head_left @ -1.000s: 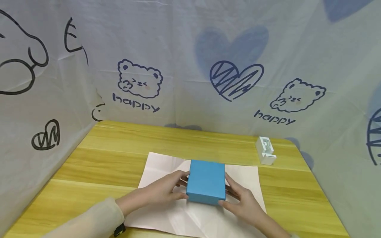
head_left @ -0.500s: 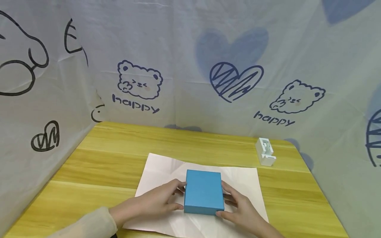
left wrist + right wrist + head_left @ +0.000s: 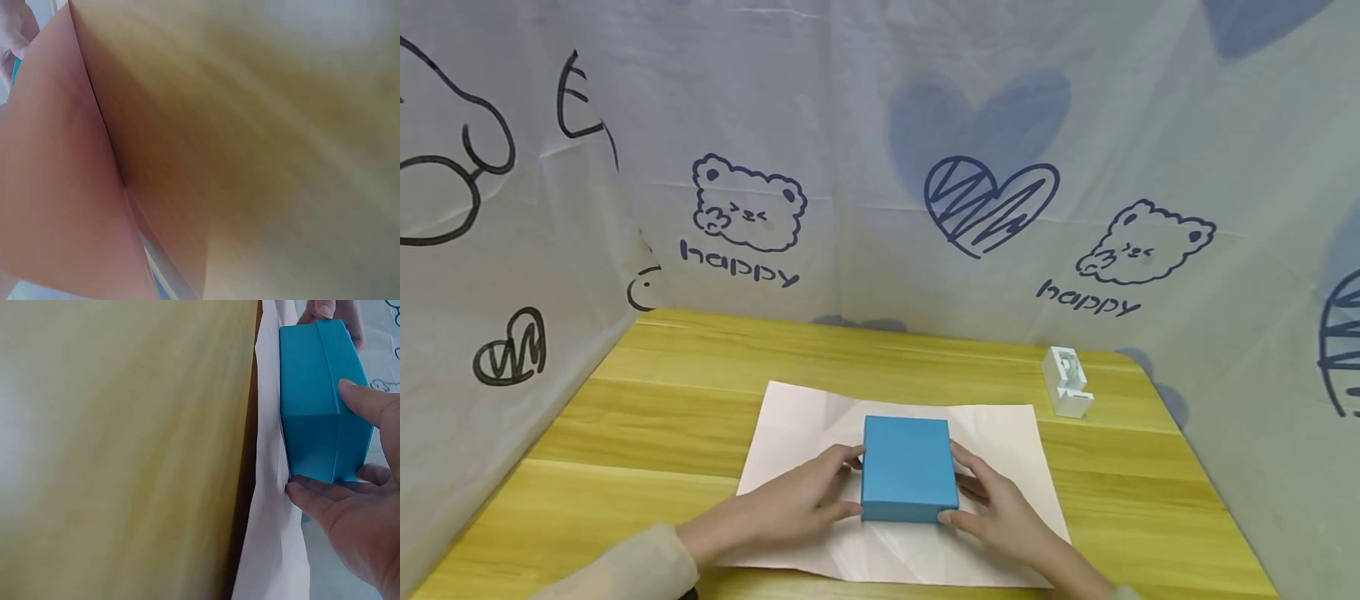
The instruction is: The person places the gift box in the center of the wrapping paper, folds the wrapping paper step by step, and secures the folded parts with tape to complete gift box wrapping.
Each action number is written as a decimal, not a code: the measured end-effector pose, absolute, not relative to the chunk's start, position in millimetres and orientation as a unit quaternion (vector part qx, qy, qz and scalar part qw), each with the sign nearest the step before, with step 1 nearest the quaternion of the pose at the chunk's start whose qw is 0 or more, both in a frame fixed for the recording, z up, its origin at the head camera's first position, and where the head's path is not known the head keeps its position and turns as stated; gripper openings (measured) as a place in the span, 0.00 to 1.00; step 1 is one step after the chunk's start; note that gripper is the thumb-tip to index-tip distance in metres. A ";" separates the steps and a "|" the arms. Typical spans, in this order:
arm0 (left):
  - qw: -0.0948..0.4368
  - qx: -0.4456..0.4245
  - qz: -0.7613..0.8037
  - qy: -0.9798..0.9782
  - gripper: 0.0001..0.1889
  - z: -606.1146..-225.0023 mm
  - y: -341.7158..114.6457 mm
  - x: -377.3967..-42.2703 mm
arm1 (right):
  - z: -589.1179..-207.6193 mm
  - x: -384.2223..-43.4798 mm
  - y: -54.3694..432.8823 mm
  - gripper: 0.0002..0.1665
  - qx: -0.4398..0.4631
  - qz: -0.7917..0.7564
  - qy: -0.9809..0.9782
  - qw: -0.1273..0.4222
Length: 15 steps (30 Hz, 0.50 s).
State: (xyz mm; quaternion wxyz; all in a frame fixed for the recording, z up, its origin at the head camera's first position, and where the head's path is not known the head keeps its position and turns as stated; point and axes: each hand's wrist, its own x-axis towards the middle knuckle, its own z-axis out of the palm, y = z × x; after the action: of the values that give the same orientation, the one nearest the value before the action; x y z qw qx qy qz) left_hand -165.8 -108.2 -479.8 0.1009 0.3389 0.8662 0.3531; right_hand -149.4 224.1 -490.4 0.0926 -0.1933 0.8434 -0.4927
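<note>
A closed blue box (image 3: 906, 462) with a flat top sits on a creased pale pink sheet of paper (image 3: 805, 417) in the head view. My left hand (image 3: 797, 496) holds its left side, thumb at the near corner and fingers farther back. On the opposite side, my right hand (image 3: 1003, 508) grips it the same way. The right wrist view shows a lid seam along the blue box (image 3: 312, 381), with my right hand's thumb (image 3: 365, 400) against it and the fingers low by the paper (image 3: 272, 462). Mostly paper and tabletop fill the left wrist view.
A small white tape dispenser (image 3: 1067, 383) stands at the back right of the wooden table (image 3: 685, 375). Behind and beside the table hangs a pale cloth (image 3: 850, 125) with drawn hearts and bears.
Between both hands, the box first came toward me, then went slightly away and left. The paper's right side has shifted away and left. The tape dispenser has stayed put.
</note>
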 end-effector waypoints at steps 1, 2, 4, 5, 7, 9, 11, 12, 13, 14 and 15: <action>0.103 0.336 0.356 0.866 0.40 -480.2 -108.3 -168.4 | -490.9 -152.2 223.7 0.56 -0.193 -0.493 0.843 0.092; 0.105 0.335 0.360 0.864 0.40 -480.7 -108.4 -171.2 | -491.2 -154.8 223.3 0.56 -0.193 -0.494 0.843 0.090; 0.110 0.333 0.365 0.862 0.40 -481.1 -108.9 -176.3 | -491.1 -158.9 222.3 0.55 -0.194 -0.497 0.841 0.088; 0.109 0.332 0.365 0.863 0.39 -481.6 -109.2 -178.9 | -490.9 -160.5 221.7 0.55 -0.196 -0.500 0.839 0.087; 0.111 0.329 0.363 0.864 0.39 -481.7 -109.9 -182.9 | -489.9 -162.4 221.0 0.54 -0.199 -0.504 0.836 0.086; 0.112 0.328 0.360 0.866 0.38 -481.6 -110.4 -185.9 | -488.9 -163.2 220.6 0.54 -0.199 -0.506 0.835 0.088; 0.111 0.327 0.355 0.869 0.38 -481.1 -110.8 -187.7 | -487.9 -163.3 220.5 0.54 -0.196 -0.510 0.832 0.091; 0.111 0.327 0.353 0.869 0.38 -480.8 -110.9 -188.2 | -487.5 -163.2 220.5 0.54 -0.194 -0.511 0.832 0.093; 0.110 0.329 0.351 0.870 0.38 -480.6 -110.8 -188.7 | -487.3 -163.2 220.5 0.54 -0.192 -0.511 0.833 0.093; 0.109 0.331 0.349 0.870 0.38 -480.3 -110.7 -189.1 | -487.3 -163.2 220.7 0.54 -0.191 -0.510 0.833 0.094; 0.108 0.333 0.347 0.870 0.38 -479.9 -110.4 -189.2 | -487.3 -163.0 220.8 0.54 -0.186 -0.510 0.835 0.094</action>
State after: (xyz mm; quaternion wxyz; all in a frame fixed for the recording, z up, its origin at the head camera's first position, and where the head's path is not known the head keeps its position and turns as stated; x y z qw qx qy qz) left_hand -189.2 -110.4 -479.9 0.1076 0.3326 0.8702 0.3471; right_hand -163.0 220.8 -487.3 0.0936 -0.1861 0.8345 -0.5100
